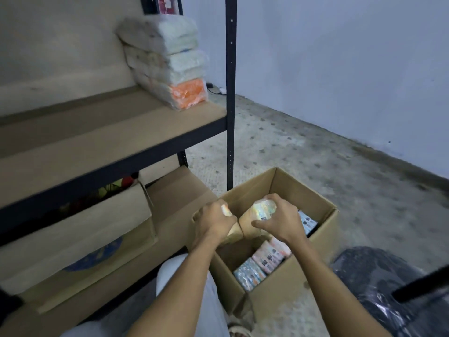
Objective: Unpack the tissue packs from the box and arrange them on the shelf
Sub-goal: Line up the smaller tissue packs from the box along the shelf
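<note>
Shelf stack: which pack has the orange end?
The bottom pack, sitting directly on the shelf. Its facing end is bright orange, while the packs above show pale whitish ends.

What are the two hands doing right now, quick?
Left hand: grips the left tissue pack.
Right hand: grips the right tissue pack, over the cardboard box.

Open shelf board (97,132) left of the stacked packs (167,64); dark upright post (230,93) at its right edge.

Tissue packs (167,62) stacked on shelf (109,132); more inside open box (286,295).
</note>
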Demonstrator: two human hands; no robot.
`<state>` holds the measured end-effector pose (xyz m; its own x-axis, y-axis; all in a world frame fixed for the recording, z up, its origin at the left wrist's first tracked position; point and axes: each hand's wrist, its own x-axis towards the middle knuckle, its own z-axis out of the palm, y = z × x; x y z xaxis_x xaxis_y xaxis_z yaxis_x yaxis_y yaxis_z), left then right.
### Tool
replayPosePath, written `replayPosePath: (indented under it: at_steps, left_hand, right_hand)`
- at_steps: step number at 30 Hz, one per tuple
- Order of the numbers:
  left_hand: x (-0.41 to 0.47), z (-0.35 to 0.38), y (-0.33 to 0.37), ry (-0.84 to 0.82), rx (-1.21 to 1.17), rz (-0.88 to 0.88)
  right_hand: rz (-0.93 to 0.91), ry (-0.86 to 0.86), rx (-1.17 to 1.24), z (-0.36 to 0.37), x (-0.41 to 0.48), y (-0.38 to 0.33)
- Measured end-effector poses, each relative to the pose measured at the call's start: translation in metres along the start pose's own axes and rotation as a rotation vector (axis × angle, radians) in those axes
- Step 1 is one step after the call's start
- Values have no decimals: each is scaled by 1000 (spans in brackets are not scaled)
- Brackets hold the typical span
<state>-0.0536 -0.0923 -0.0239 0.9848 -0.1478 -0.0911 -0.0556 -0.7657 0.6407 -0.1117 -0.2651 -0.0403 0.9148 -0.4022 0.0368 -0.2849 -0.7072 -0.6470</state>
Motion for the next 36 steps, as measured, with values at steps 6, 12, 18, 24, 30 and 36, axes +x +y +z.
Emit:
replayPosePath:
  at_steps: [6, 12, 18, 24, 30, 36]
  left_hand:
    - [-35, -41, 11, 146, -75, 80]
    - [-71, -79, 24, 335, -110, 188]
    - [-99, -122, 34, 502, -243, 344]
    - [-107, -166, 32, 676, -302, 505]
    - [-104, -208, 13, 834, -292, 621]
    - [-100, -247, -17, 967, -222, 626]
  right_hand:
    - [-91, 182, 54, -45, -37, -30]
    - [-207, 352, 100, -83, -78, -63]
    - [-295, 520, 198, -115, -109, -98]
    - [-433, 630, 299, -128, -114, -135]
    - [-563, 648, 359, -122, -102, -178]
    - [-673, 592, 445, -94, -85, -224]
